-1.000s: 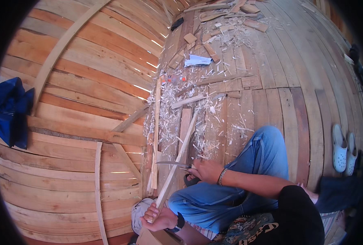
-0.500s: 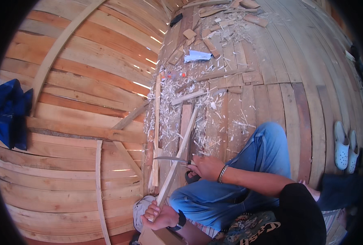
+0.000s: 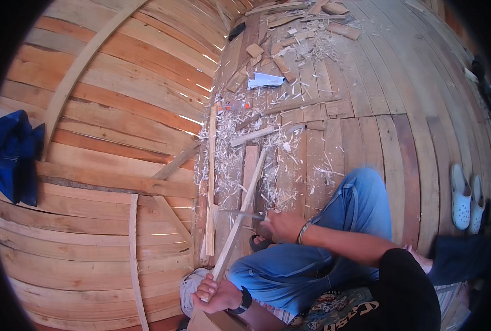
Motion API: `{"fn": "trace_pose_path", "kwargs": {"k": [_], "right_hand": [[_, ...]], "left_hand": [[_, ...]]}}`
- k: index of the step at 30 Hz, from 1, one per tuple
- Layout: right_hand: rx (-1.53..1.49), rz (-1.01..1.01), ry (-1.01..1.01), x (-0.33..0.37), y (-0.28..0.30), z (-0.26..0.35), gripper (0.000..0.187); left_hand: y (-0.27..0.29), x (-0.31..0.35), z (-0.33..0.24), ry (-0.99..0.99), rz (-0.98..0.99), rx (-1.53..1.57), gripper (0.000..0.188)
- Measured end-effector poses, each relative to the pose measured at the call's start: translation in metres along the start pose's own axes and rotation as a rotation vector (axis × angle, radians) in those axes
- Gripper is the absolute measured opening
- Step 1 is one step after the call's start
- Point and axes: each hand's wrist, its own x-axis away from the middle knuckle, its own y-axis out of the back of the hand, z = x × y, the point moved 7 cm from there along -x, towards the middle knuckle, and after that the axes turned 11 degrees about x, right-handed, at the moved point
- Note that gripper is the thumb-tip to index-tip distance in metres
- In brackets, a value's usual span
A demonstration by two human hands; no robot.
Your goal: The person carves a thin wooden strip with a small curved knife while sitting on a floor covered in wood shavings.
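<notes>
My left hand (image 3: 217,293), with a dark watch on the wrist, is closed around the near end of a long pale wooden stick (image 3: 237,223). The stick slants away from me toward the shavings on the floor. In my right hand (image 3: 286,225) is the handle of a knife (image 3: 235,212), whose thin curved blade points left and lies across the middle of the stick. The blade looks blurred, and my fingers cover most of the handle.
Wood shavings (image 3: 229,165) and offcuts litter the plank floor ahead. Another long strip (image 3: 212,182) lies along the plank wall (image 3: 107,132) on the left. A white-and-blue packet (image 3: 265,81) lies farther off. Pale clogs (image 3: 460,197) stand at the right; a blue cloth (image 3: 15,157) hangs left.
My right hand and the knife have shifted slightly to the right, with the blade now blurred. My left hand still grips the stick in nearly the same place.
</notes>
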Motion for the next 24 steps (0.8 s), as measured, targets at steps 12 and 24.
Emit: {"fn": "trace_pose_path", "kwargs": {"k": [12,24], "right_hand": [[0.003,-0.031,-0.01,0.005,-0.025,-0.023,0.041],[0.053,-0.092,0.106,0.009,-0.018,0.009,0.039]], "left_hand": [[-0.006,0.005,0.007,0.014,-0.042,0.002,0.04],[0.003,-0.002,0.005,0.026,-0.026,0.01,0.038]]}}
